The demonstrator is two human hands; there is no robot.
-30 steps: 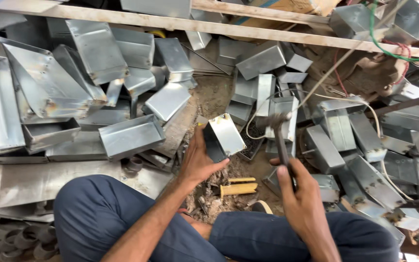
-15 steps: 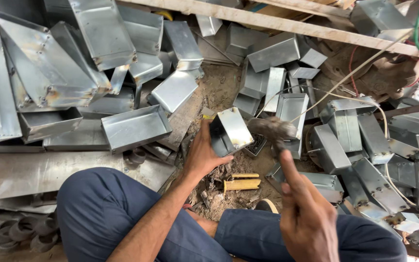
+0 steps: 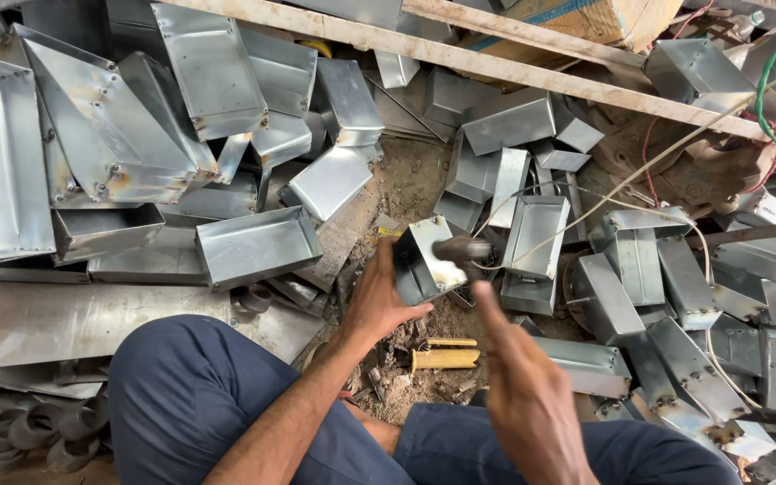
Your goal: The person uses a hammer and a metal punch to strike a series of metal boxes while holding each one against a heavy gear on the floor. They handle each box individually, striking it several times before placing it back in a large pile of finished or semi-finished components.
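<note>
My left hand (image 3: 377, 301) grips a small folded sheet-metal box (image 3: 428, 259) and holds it tilted over the dirt floor between my knees. My right hand (image 3: 523, 395) is closed around the handle of a hammer. The blurred hammer head (image 3: 462, 248) is at the box's upper right edge. Whether it touches the metal is not clear. Both legs in blue trousers (image 3: 199, 395) frame the bottom of the view.
Several similar metal boxes (image 3: 258, 244) and trays lie piled left and right. A yellow-handled tool (image 3: 444, 357) lies on the dirt below the box. A wooden plank (image 3: 514, 67) crosses the top. White and green cables (image 3: 765, 99) run at right.
The hammer has swung from upright in my right hand down onto the box. The left hand has kept its hold on the box, which has tilted slightly.
</note>
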